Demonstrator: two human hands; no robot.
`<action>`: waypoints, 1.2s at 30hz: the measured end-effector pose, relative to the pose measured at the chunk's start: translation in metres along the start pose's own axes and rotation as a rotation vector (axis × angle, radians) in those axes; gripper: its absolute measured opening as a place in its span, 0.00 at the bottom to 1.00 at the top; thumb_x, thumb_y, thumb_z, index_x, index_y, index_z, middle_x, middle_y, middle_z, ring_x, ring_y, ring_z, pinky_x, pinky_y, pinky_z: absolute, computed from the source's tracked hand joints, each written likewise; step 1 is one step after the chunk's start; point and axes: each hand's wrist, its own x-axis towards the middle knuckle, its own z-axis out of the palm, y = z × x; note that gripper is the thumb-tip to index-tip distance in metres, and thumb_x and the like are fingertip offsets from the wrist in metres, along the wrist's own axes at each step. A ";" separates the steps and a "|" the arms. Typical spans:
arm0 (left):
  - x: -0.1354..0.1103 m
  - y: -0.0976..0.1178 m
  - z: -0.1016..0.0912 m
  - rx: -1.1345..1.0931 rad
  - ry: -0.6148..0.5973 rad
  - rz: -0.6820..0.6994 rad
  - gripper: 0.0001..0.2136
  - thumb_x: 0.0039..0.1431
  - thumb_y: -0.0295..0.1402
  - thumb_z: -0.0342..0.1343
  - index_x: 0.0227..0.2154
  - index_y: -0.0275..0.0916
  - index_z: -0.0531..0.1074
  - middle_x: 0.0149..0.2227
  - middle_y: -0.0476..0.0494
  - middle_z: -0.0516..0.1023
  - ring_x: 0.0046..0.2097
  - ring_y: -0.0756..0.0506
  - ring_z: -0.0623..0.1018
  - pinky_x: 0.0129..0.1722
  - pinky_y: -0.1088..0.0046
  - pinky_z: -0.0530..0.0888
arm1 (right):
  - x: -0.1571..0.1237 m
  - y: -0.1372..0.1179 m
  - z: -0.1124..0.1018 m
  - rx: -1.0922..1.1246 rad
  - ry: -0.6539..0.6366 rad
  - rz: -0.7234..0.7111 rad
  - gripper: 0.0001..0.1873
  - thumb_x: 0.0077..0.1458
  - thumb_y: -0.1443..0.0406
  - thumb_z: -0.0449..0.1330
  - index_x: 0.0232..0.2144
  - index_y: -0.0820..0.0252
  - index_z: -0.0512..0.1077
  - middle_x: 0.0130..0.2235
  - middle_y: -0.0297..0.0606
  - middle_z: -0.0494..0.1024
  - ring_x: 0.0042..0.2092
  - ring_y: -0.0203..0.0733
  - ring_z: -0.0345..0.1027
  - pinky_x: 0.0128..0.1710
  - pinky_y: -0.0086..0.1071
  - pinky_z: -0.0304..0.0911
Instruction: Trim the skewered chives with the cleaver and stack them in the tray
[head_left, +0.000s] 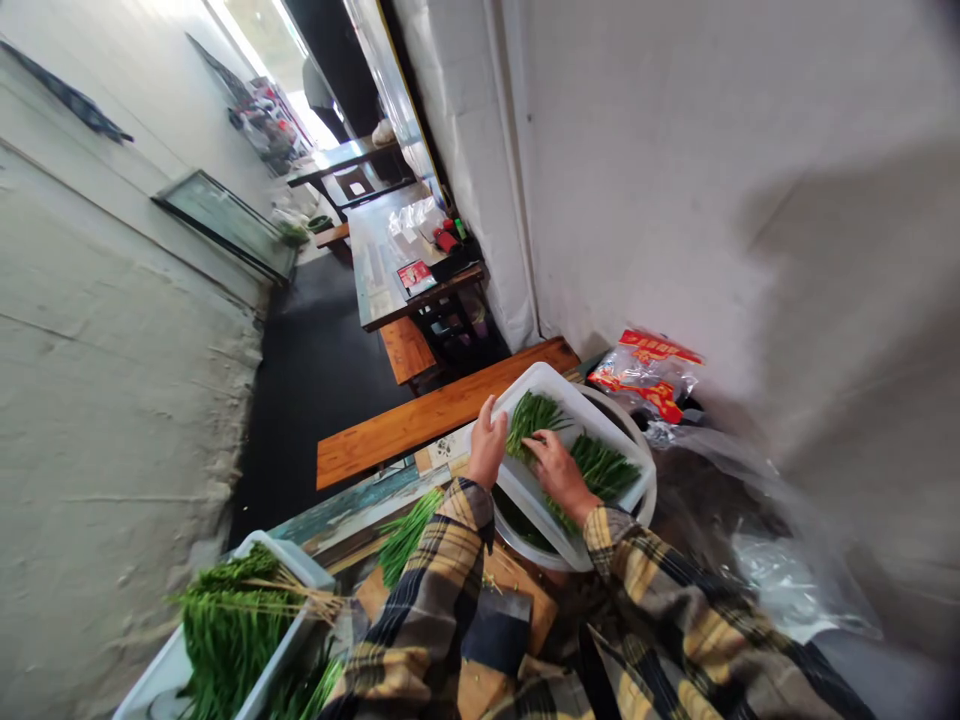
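We had the white tray [536,374] directly before us, tilted in our view and set over the opening of a round container [651,500]. Two bunches of greens lay in it, apart from each other: the far bunch [534,412] sat between our hands, toward the tray's upper left corner, while the near bunch [606,468] lay to the right, just beyond our right wrist.

Our left hand [487,445] was clamped on the tray's left rim, fingers pointing up and away from us, thumb side turned toward the greens. Our right hand [559,472] reached over the near side and into the tray, palm down, its fingers slightly bent and their tips at the edge of the far bunch; we could not tell whether they pinched any stems. The hands were apart, though near each other, and both forearms, in plaid sleeves [442,560], stretched forward from below.

Under our left forearm, a loose bundle [407,537] of greens lay on the tabletop [390,492]. Between our arms lay a cutting board [545,603] with a dark blade [496,632] on it. Well to the left, a second tray [313,566] carried more greens with thin sticks [296,588] across them.
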 end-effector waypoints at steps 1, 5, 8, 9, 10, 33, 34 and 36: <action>0.000 -0.004 0.001 0.032 0.004 -0.005 0.19 0.59 0.35 0.50 0.53 0.38 0.63 0.54 0.38 0.69 0.50 0.43 0.73 0.50 0.65 0.70 | -0.002 0.005 0.011 0.018 -0.033 0.004 0.25 0.51 0.77 0.47 0.50 0.58 0.68 0.50 0.45 0.65 0.50 0.43 0.64 0.50 0.39 0.64; 0.002 -0.005 0.003 0.182 0.012 0.068 0.17 0.57 0.29 0.50 0.50 0.37 0.64 0.58 0.36 0.63 0.46 0.45 0.75 0.46 0.65 0.73 | -0.007 0.012 0.027 0.075 -0.054 -0.018 0.28 0.48 0.77 0.49 0.51 0.55 0.65 0.53 0.43 0.62 0.52 0.42 0.61 0.52 0.39 0.62; -0.007 -0.002 -0.002 0.390 0.002 0.228 0.15 0.58 0.27 0.46 0.48 0.39 0.64 0.57 0.38 0.63 0.49 0.45 0.73 0.48 0.66 0.71 | -0.008 0.013 0.022 0.076 -0.024 -0.001 0.25 0.49 0.76 0.50 0.50 0.56 0.65 0.51 0.42 0.64 0.52 0.42 0.61 0.53 0.39 0.61; -0.010 -0.001 -0.004 0.496 -0.017 0.258 0.14 0.59 0.27 0.45 0.47 0.39 0.65 0.55 0.38 0.64 0.50 0.45 0.72 0.49 0.66 0.70 | -0.008 0.014 0.019 0.071 -0.022 0.021 0.23 0.50 0.75 0.50 0.48 0.57 0.66 0.49 0.42 0.65 0.51 0.42 0.61 0.53 0.39 0.61; -0.014 0.000 -0.005 0.614 -0.051 0.262 0.13 0.59 0.27 0.44 0.46 0.38 0.65 0.53 0.38 0.66 0.50 0.45 0.72 0.50 0.66 0.69 | -0.009 0.016 0.016 0.066 -0.026 0.054 0.20 0.51 0.74 0.51 0.46 0.58 0.67 0.47 0.42 0.67 0.50 0.42 0.62 0.52 0.40 0.61; -0.002 0.001 0.008 1.321 -0.499 -0.009 0.24 0.54 0.38 0.53 0.54 0.40 0.58 0.48 0.36 0.73 0.50 0.40 0.73 0.50 0.60 0.65 | 0.006 0.055 0.053 0.277 -0.062 0.445 0.09 0.49 0.67 0.53 0.35 0.57 0.69 0.34 0.35 0.77 0.37 0.38 0.71 0.41 0.34 0.66; -0.002 0.001 0.008 1.317 -0.504 -0.022 0.25 0.55 0.37 0.53 0.55 0.41 0.57 0.48 0.36 0.73 0.50 0.40 0.73 0.50 0.59 0.64 | 0.006 0.053 0.052 0.271 -0.070 0.435 0.10 0.49 0.68 0.53 0.35 0.57 0.69 0.34 0.35 0.77 0.36 0.38 0.71 0.41 0.34 0.66; -0.001 0.001 0.007 1.294 -0.500 -0.028 0.26 0.55 0.37 0.52 0.57 0.41 0.56 0.48 0.36 0.74 0.50 0.40 0.73 0.51 0.59 0.64 | 0.005 0.048 0.049 0.256 -0.080 0.413 0.11 0.49 0.69 0.52 0.36 0.57 0.69 0.35 0.35 0.77 0.37 0.39 0.71 0.41 0.35 0.66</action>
